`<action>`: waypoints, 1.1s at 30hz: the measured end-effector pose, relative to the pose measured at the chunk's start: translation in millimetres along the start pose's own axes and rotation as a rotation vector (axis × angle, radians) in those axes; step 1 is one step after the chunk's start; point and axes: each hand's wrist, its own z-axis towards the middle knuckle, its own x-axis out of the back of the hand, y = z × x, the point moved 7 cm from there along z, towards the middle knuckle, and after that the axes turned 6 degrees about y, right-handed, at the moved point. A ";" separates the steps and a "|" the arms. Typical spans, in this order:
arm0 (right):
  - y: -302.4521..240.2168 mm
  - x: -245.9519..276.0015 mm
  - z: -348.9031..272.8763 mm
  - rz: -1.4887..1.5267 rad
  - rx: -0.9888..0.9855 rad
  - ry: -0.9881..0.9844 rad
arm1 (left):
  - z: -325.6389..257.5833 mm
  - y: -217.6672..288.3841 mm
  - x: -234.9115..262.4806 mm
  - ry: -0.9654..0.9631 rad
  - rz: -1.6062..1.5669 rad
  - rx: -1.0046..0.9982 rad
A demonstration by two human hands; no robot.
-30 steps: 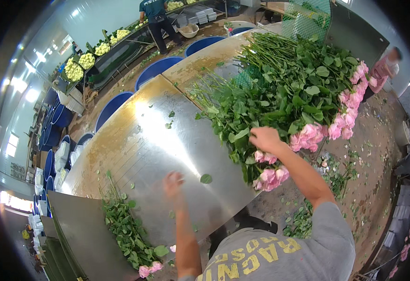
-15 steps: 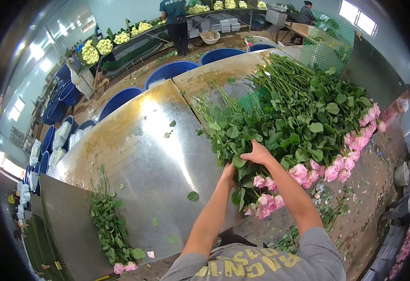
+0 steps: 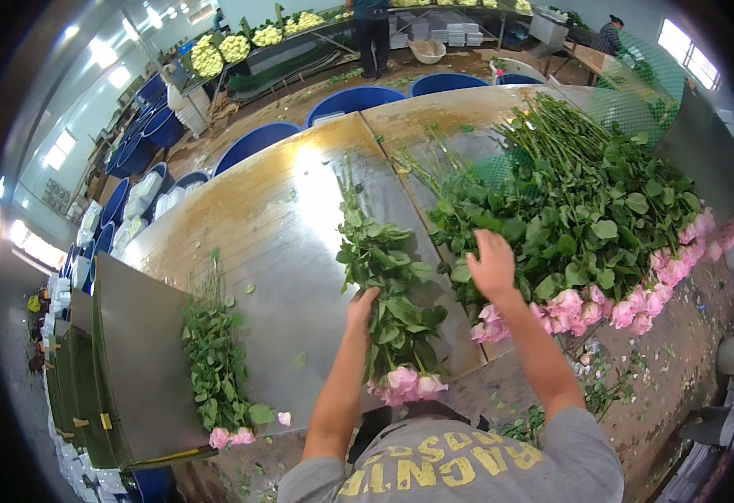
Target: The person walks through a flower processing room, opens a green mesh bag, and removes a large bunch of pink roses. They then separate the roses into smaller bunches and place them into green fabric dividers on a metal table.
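1. A small bunch of pink roses [image 3: 392, 310] is seen lying on the wet steel surface [image 3: 258, 243], blooms hanging just over the near edge and stems pointing away from the person.

2. The left hand [image 3: 362, 307] is laid against the bunch at mid-stem, among the leaves; its grip appears closed around the stems, though the fingers are partly hidden by foliage.

3. The right hand [image 3: 493, 264] is held open, fingers spread, over the near edge of the large heap of roses [image 3: 593, 218] just to the right; nothing is clasped in it.

4. The bunch is judged light but floppy: the long stems are stiff enough to be lifted as one, while the leaves are soft and the blooms easily bruised.

5. Thorns are likely along the stems, so a firm hold at mid-stem, clear of the heads, is judged safest; the wet sheen on the metal suggests the stems may be slippery.

6. A second, smaller bunch [image 3: 216, 369] is seen lying well apart to the left, beside an upright metal divider [image 3: 136, 360].

7. Blue tubs [image 3: 346, 105] are ranged beyond the far edge of the surface.
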 end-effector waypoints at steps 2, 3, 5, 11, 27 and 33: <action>-64.7 -16.8 -20.2 0.216 0.055 -0.056 | 6.8 -9.0 36.3 0.049 0.004 0.012; -88.8 -39.1 -36.8 0.338 -0.123 -0.267 | 9.0 -10.4 52.0 0.065 -0.002 0.000; -140.9 -75.3 -75.2 0.437 -0.319 -0.643 | 12.0 -6.3 86.3 0.184 0.143 -0.063; -241.1 -107.6 -104.3 0.889 -0.378 -0.681 | 13.0 18.1 170.6 0.267 0.099 -0.334; -245.3 -102.6 -132.5 0.902 -0.703 -0.592 | 52.3 22.6 291.8 0.309 0.350 -0.394; -248.7 -74.8 -102.9 1.325 -0.914 -0.590 | 51.3 42.7 279.9 0.286 0.753 -0.268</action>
